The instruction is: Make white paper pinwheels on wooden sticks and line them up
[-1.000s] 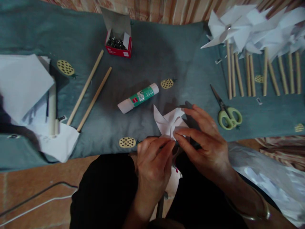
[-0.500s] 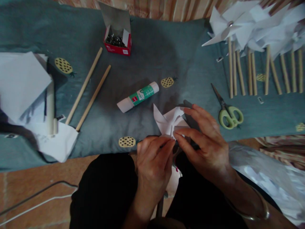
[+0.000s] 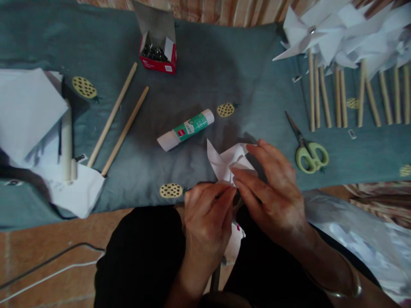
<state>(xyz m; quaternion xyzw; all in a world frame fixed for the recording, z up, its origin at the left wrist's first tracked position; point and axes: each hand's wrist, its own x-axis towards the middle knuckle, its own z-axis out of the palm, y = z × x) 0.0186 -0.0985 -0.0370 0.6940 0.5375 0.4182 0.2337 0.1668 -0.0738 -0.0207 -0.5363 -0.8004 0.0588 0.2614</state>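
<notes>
A white paper pinwheel (image 3: 224, 164), its blades partly folded, is held at the front edge of the cloth-covered table. My left hand (image 3: 208, 214) pinches its lower edge between thumb and forefinger. From the right, my right hand (image 3: 272, 188) closes on it too, with thumb and forefinger together near the centre and the other fingers at the far right blade. The fingers hide the lower part of the paper. Just beyond the pinwheel lies a glue stick (image 3: 189, 129) with a green label.
Green-handled scissors (image 3: 310, 156) lie to the right, below several finished pinwheels (image 3: 324, 34) on sticks. An open red box (image 3: 159, 60) of metal pins stands at the back. Two wooden sticks (image 3: 113, 115) and a stack of white paper (image 3: 28, 107) lie left.
My right forefinger has moved slightly left and down onto the pinwheel's centre, laying a raised flap of paper flatter. My left hand keeps its pinch in place.
</notes>
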